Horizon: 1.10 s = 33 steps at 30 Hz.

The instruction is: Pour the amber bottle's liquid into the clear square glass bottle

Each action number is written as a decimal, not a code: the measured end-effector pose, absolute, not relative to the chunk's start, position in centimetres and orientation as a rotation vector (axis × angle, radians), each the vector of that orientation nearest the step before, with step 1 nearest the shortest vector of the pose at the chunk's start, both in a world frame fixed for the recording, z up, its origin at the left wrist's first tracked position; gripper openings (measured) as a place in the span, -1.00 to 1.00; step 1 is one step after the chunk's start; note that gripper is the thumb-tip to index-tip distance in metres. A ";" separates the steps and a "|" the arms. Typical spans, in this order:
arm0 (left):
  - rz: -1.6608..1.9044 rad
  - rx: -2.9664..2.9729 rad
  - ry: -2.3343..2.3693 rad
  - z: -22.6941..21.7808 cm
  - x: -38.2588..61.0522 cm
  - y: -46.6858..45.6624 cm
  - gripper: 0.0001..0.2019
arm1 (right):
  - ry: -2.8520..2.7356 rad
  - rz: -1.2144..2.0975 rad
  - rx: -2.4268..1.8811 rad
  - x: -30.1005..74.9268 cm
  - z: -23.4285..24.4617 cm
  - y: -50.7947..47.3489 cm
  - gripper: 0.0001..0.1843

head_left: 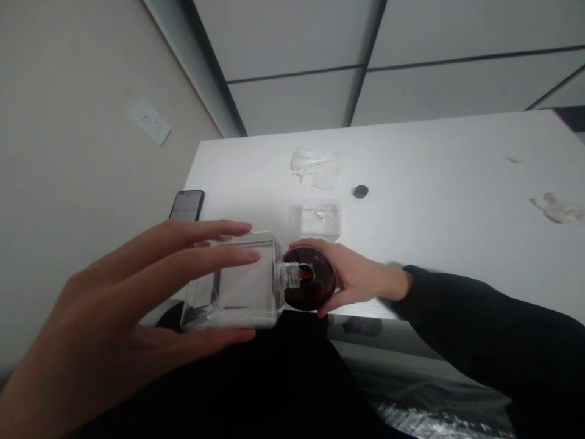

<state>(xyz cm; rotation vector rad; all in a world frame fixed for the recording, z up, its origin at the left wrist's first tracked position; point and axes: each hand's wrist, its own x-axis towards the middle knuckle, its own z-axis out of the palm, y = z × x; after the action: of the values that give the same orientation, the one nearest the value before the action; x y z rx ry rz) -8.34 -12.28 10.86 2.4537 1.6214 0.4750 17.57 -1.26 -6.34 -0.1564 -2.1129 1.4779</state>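
My left hand [150, 292] is wrapped round a clear square glass bottle [247, 286], tipped on its side with liquid in it. Its threaded neck points right, over the mouth of a dark brown round bottle [311, 292]. Around that brown bottle, from its far right side, curl the fingers of my right hand [351, 271]. The two bottles meet or nearly meet at their mouths; whether liquid is flowing I cannot tell. Just beyond them, a small clear square container [321, 218] rests on the table.
The white table [434, 183] carries a small dark cap [361, 191], a crumpled clear plastic piece [315, 164] and a whitish scrap [555, 207] at the right. A phone [187, 205] lies by the left edge. A wall socket [150, 122] is on the left wall.
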 end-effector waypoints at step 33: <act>0.466 2.507 1.621 11.0 -8.4 -12.4 -0.61 | -2.133 1.513 -0.183 17.7 -6.3 -1.2 0.06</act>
<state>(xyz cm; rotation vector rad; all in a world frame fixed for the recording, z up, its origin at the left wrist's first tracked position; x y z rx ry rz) -8.36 -12.41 11.03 2.5072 1.6206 0.4660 17.68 -1.22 -6.26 -0.1828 -2.1328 1.5128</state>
